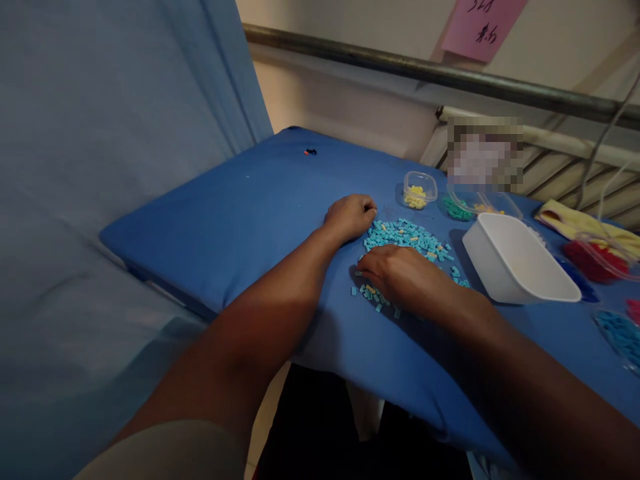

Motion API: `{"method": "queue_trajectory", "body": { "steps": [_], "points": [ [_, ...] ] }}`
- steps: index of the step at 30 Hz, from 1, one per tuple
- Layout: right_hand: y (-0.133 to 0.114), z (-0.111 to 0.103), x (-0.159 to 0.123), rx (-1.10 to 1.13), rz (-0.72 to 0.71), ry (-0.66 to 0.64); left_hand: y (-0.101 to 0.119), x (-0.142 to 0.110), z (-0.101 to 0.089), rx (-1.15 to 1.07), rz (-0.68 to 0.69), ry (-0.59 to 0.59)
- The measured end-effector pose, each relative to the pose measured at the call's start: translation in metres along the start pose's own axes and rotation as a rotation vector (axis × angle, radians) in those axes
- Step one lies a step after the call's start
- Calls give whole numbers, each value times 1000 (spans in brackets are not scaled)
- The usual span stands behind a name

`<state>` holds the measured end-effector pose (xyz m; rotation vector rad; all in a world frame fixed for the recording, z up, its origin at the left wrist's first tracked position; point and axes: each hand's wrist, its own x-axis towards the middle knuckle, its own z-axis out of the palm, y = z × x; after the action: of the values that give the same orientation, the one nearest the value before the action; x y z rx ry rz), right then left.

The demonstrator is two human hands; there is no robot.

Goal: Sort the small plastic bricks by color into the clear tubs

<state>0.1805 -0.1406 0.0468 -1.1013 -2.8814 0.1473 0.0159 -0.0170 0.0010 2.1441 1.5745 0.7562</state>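
Note:
A loose pile of small light-blue pieces [400,233], with a few yellow-orange ones mixed in, is spread on the blue-covered table [240,207]. At the pile's left edge rests my left hand [351,215], its fingers curled closed; whatever is inside them is hidden. My right hand [397,272] reaches over the near side of the pile, fingers bent down and drawn together. Its fingertips are close to the table, and I cannot make out what they hold. Several loose light-blue pieces [379,307] lie just below that hand.
Right of the pile stands a white plastic bin [520,263]. Behind are a clear tub of yellow pieces [416,193] and a container of green pieces [456,208]. Farther right are red pieces [593,261], blue pieces [620,333] and a yellow cloth [590,223]. A blue curtain [115,133] hangs left.

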Motion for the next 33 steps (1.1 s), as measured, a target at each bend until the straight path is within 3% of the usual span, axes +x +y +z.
{"method": "queue_trajectory", "body": {
  "steps": [5, 11, 15, 17, 19, 22, 24, 26, 30, 33],
  "points": [
    [15, -28, -21, 190, 66, 261, -1, 0, 0, -10, 25, 3],
    [55, -61, -87, 215, 354, 447, 2, -1, -5, 7, 13, -13],
    [94, -56, -142, -21, 635, 569, 3, -1, -8, 13, -2, -14],
    [113, -46, -164, -85, 752, 538, 2, 0, -8, 17, -7, -20],
    [124, -35, -177, -139, 776, 483, 1, 1, -7, 20, -6, -19],
    [119, -26, -174, -196, 740, 533, 0, 2, -5, 21, -10, -14],
    [98, -23, -157, -161, 661, 646, 1, 3, -5, 20, -19, -14],
    [67, -19, -131, -8, 461, 726, 1, 3, -5, 15, -21, -13],
    [2, -1, -76, 293, 6, 372, 1, 2, -6, 13, -4, -9],
    [-21, 14, -52, 297, -58, 244, 0, 1, -5, 10, 7, -8]
  ]
}}
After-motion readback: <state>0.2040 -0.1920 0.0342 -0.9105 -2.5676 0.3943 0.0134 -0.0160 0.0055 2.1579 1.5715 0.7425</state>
